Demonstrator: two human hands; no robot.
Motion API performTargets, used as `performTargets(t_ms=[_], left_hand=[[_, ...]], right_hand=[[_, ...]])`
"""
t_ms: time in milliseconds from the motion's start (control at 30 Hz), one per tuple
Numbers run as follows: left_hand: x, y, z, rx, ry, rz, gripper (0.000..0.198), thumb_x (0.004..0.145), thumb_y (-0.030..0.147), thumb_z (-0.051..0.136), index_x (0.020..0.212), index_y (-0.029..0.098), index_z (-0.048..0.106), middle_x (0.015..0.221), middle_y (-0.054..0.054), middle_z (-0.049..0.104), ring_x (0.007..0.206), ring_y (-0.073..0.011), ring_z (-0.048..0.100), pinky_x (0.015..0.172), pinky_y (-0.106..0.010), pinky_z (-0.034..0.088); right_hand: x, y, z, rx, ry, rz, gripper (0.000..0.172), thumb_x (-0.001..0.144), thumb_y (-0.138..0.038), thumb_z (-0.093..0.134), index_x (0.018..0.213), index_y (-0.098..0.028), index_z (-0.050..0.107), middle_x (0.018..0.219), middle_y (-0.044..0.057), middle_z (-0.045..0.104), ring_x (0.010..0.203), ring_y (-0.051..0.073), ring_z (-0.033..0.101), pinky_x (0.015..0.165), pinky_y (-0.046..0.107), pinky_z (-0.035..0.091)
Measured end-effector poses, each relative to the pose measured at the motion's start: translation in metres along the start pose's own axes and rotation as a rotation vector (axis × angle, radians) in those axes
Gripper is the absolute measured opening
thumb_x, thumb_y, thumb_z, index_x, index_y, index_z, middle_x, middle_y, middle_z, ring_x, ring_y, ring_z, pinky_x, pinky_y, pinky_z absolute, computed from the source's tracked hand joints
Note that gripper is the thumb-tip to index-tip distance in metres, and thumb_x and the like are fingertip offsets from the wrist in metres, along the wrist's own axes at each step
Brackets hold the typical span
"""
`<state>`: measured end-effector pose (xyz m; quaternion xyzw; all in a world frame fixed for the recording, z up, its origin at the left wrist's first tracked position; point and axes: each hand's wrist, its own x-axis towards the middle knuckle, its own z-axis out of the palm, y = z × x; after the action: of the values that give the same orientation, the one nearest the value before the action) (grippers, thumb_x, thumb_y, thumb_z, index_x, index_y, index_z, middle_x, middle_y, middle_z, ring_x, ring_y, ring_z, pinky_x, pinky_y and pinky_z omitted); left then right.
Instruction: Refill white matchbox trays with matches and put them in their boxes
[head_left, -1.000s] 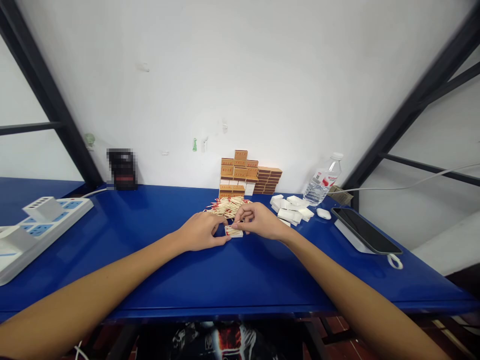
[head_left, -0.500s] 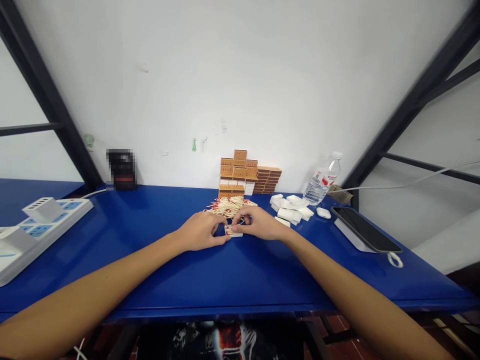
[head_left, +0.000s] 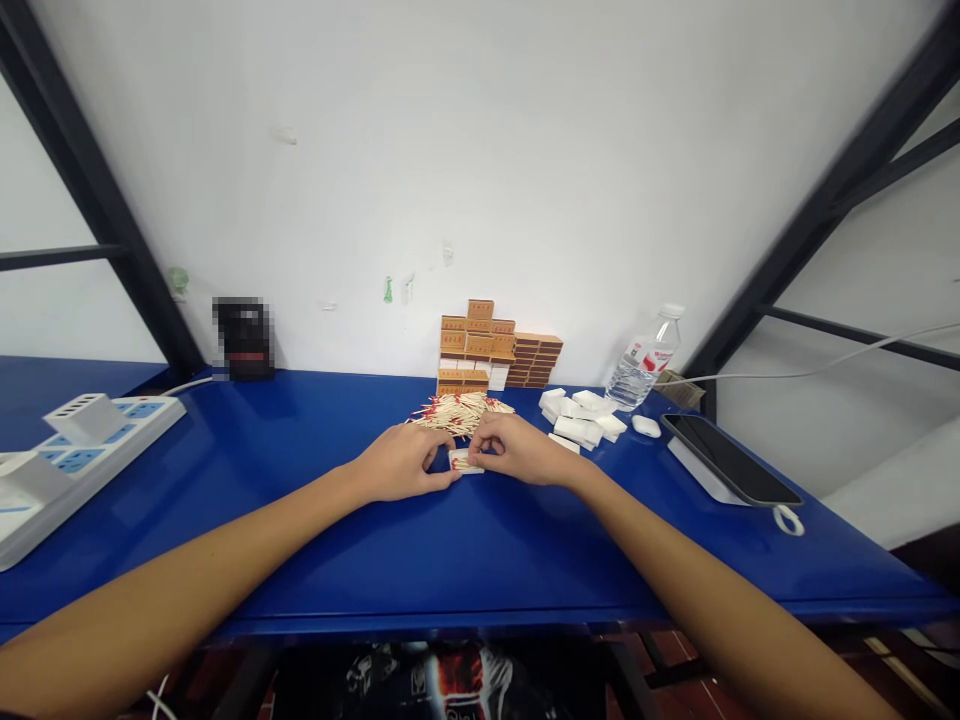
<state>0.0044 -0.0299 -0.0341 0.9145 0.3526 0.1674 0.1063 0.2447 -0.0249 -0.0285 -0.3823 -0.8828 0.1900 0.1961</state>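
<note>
A small white matchbox tray [head_left: 474, 471] with some red-tipped matches [head_left: 460, 462] in it lies on the blue table. My left hand [head_left: 405, 462] grips its left end between thumb and forefinger. Over the tray's right part is my right hand [head_left: 517, 448], thumb and fingers closed in a pinch at the matches; whether a match sits between the fingertips is too small to tell. Just behind both hands spreads a loose heap of matches [head_left: 457, 411], partly hidden by my fingers.
Stacked matchboxes [head_left: 480, 345] stand against the wall behind the heap. White trays [head_left: 577, 430] are piled to the right, near a water bottle [head_left: 643, 360], a white earphone case [head_left: 646, 426] and a phone [head_left: 727, 458]. A power strip [head_left: 142, 430] lies far left.
My right hand's fingertips have shifted slightly to the right and closed tighter, showing more of the matches in the tray. My left hand and the tray have hardly moved.
</note>
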Motion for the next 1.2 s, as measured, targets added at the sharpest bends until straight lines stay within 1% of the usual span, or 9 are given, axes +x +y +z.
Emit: performTargets(t_ms=[167, 267, 333, 400, 567, 700, 867, 1033, 1200], left_hand=[[0.0, 0.0, 0.0, 0.001, 0.005, 0.0, 0.028, 0.091, 0.047, 0.066, 0.104, 0.022, 0.07, 0.067, 0.003, 0.063, 0.06, -0.0151, 0.059, 0.059, -0.027, 0.036], [0.0, 0.0, 0.001, 0.006, 0.003, 0.003, 0.031, 0.091, 0.049, 0.066, 0.104, 0.021, 0.07, 0.066, 0.003, 0.063, 0.06, -0.0151, 0.059, 0.059, -0.027, 0.036], [0.0, 0.0, -0.001, 0.03, 0.01, -0.004, 0.032, 0.09, 0.049, 0.066, 0.104, 0.021, 0.071, 0.064, 0.003, 0.061, 0.058, -0.0152, 0.058, 0.058, -0.028, 0.035], [0.001, -0.001, -0.004, 0.064, 0.03, -0.03, 0.034, 0.09, 0.05, 0.066, 0.105, 0.021, 0.073, 0.062, 0.003, 0.06, 0.056, -0.0153, 0.056, 0.057, -0.028, 0.033], [0.001, -0.003, -0.013, 0.078, 0.081, -0.059, 0.035, 0.089, 0.05, 0.066, 0.106, 0.02, 0.074, 0.061, 0.002, 0.058, 0.055, -0.0147, 0.052, 0.056, -0.027, 0.03], [0.0, -0.003, -0.009, 0.043, 0.005, -0.01, 0.034, 0.089, 0.05, 0.067, 0.106, 0.021, 0.073, 0.062, 0.003, 0.059, 0.056, -0.0143, 0.053, 0.057, -0.027, 0.032], [0.0, -0.001, -0.004, 0.038, -0.01, 0.011, 0.033, 0.089, 0.049, 0.067, 0.104, 0.02, 0.072, 0.062, 0.003, 0.06, 0.056, -0.0145, 0.054, 0.057, -0.027, 0.032], [0.0, -0.001, -0.004, 0.05, -0.017, -0.003, 0.033, 0.089, 0.049, 0.067, 0.105, 0.021, 0.072, 0.063, 0.003, 0.061, 0.057, -0.015, 0.056, 0.057, -0.027, 0.033], [0.0, -0.001, -0.002, 0.054, -0.008, 0.003, 0.034, 0.09, 0.05, 0.067, 0.106, 0.02, 0.072, 0.063, 0.003, 0.061, 0.057, -0.0153, 0.056, 0.059, -0.027, 0.035]], right_hand=[[0.0, -0.001, -0.004, 0.052, -0.016, -0.047, 0.012, 0.093, -0.026, 0.068, 0.092, -0.018, 0.077, 0.085, 0.004, 0.062, 0.076, 0.016, 0.053, 0.071, 0.028, 0.039], [0.0, 0.006, -0.012, 0.043, 0.111, 0.002, 0.017, 0.096, -0.03, 0.064, 0.091, -0.018, 0.075, 0.084, 0.003, 0.064, 0.073, 0.016, 0.053, 0.068, 0.027, 0.038], [-0.001, 0.014, -0.02, -0.028, 0.217, 0.063, 0.017, 0.095, -0.029, 0.063, 0.09, -0.018, 0.074, 0.084, 0.004, 0.065, 0.072, 0.016, 0.053, 0.067, 0.027, 0.037], [-0.003, 0.025, -0.028, -0.142, 0.256, 0.115, 0.015, 0.094, -0.026, 0.063, 0.089, -0.017, 0.074, 0.082, 0.004, 0.064, 0.072, 0.016, 0.053, 0.067, 0.028, 0.036], [-0.007, 0.04, -0.036, -0.196, 0.083, 0.131, 0.008, 0.087, -0.016, 0.067, 0.09, -0.018, 0.074, 0.082, 0.003, 0.062, 0.071, 0.015, 0.053, 0.068, 0.026, 0.035], [-0.003, 0.036, -0.026, -0.113, 0.017, 0.04, 0.011, 0.085, -0.022, 0.076, 0.095, -0.019, 0.075, 0.083, 0.002, 0.06, 0.074, 0.016, 0.053, 0.068, 0.025, 0.036], [0.001, 0.036, -0.011, -0.079, -0.029, 0.01, 0.003, 0.091, -0.02, 0.069, 0.088, -0.018, 0.07, 0.086, 0.003, 0.062, 0.078, 0.016, 0.053, 0.07, 0.026, 0.037], [-0.003, 0.031, -0.015, -0.077, 0.015, 0.039, 0.01, 0.096, -0.021, 0.06, 0.089, -0.017, 0.066, 0.091, 0.005, 0.062, 0.081, 0.017, 0.053, 0.072, 0.028, 0.039], [-0.005, 0.013, -0.021, 0.096, 0.117, 0.082, 0.017, 0.099, -0.033, 0.057, 0.099, -0.019, 0.066, 0.084, 0.002, 0.065, 0.069, 0.015, 0.053, 0.065, 0.028, 0.039]])
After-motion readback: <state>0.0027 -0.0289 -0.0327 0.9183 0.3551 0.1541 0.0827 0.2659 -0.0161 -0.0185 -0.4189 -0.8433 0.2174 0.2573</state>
